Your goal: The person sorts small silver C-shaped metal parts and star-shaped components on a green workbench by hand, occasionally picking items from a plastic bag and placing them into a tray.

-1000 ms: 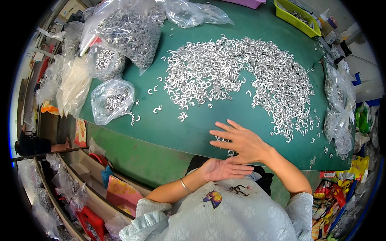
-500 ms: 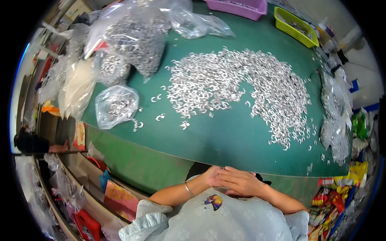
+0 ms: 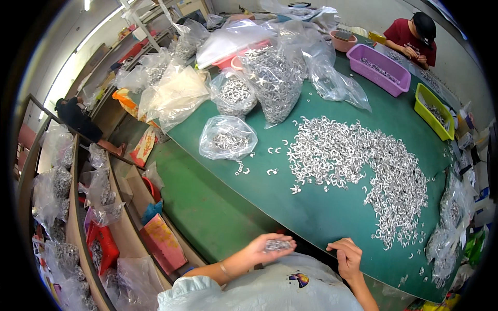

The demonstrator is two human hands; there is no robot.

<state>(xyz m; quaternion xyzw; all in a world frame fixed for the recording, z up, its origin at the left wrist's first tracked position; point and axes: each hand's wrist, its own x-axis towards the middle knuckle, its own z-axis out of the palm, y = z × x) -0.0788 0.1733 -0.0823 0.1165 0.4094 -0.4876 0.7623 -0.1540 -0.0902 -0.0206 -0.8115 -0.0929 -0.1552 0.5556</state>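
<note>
At the far left, clear bags of metal pieces [image 3: 62, 181] stand on the shelving, already filled. On the near left of the green worktop [image 3: 290, 207], 1 small clear bag [image 3: 228, 154] sits part-filled, with a few strays beside it. The left hand [image 3: 257, 250] is palm up, its fingers loosely cupped under a handful of small metal pieces [image 3: 278, 245]. Behind the small bag stands 1 bulging bag [image 3: 275, 85]. At centre right, a broad heap of curved metal pieces [image 3: 332, 155] lies loose and unbagged; judging by its spread, plenty is left. The right hand [image 3: 348, 255] is at the worktop's near edge, fingers curled; I cannot tell whether they grip anything. Farther right are 2 part-filled baskets, 1 purple [image 3: 376, 82] and 1 yellow-green [image 3: 432, 122], then more bagged metal along the right edge [image 3: 448, 233].
</note>
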